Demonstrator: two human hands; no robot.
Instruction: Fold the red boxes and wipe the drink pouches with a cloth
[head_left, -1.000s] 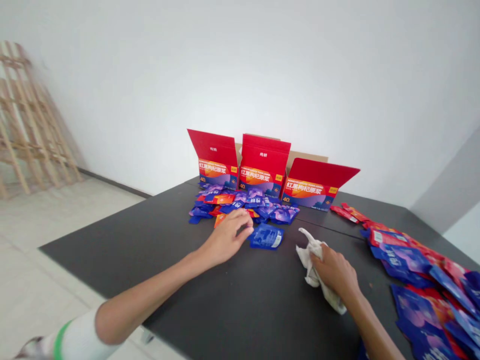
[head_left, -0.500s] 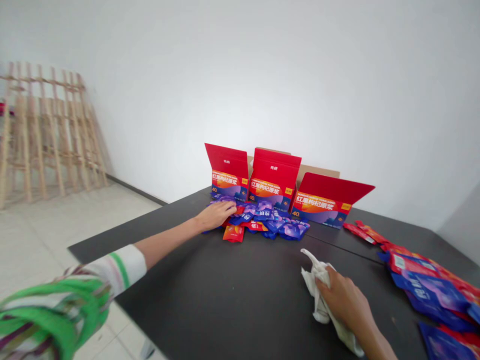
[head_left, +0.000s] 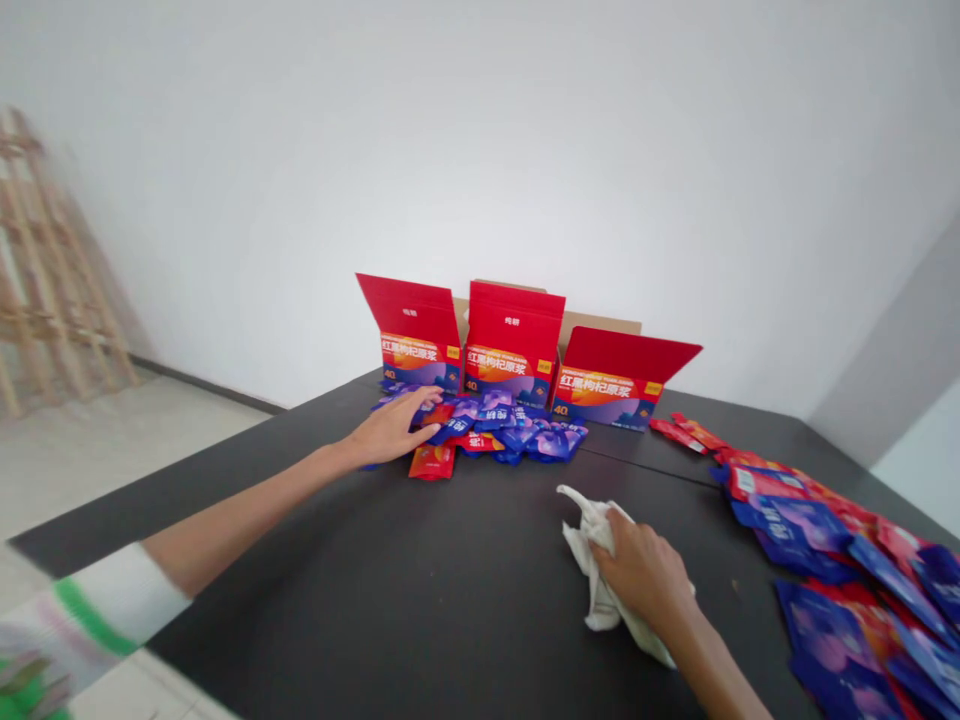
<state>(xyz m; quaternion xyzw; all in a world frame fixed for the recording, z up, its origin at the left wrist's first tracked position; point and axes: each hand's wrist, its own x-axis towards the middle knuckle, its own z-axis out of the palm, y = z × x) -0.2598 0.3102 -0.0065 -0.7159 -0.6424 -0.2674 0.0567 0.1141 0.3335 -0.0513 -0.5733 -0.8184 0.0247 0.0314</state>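
Observation:
My left hand (head_left: 396, 424) reaches across to a pile of blue and red sachets (head_left: 495, 420) in front of the boxes. Its fingers are stretched out over the pile's left side, thumb apart, with nothing gripped. A red sachet (head_left: 433, 462) lies at the pile's near edge, just right of that hand. On the table's right half, my right hand (head_left: 649, 568) is closed around a crumpled white cloth (head_left: 596, 540), which rests on the dark tabletop (head_left: 420, 600).
Three red and blue cartons with raised lids, a left (head_left: 420, 345), a middle (head_left: 510, 350) and a right one (head_left: 611, 385), stand along the back. More sachets (head_left: 810, 530) spread down the right side. Wooden racks (head_left: 52, 270) lean at the wall on the left.
The view has swung to the right, so the table things sit further left. My left hand has opened its fingers and thumb over the pile. The right hand still grips the cloth.

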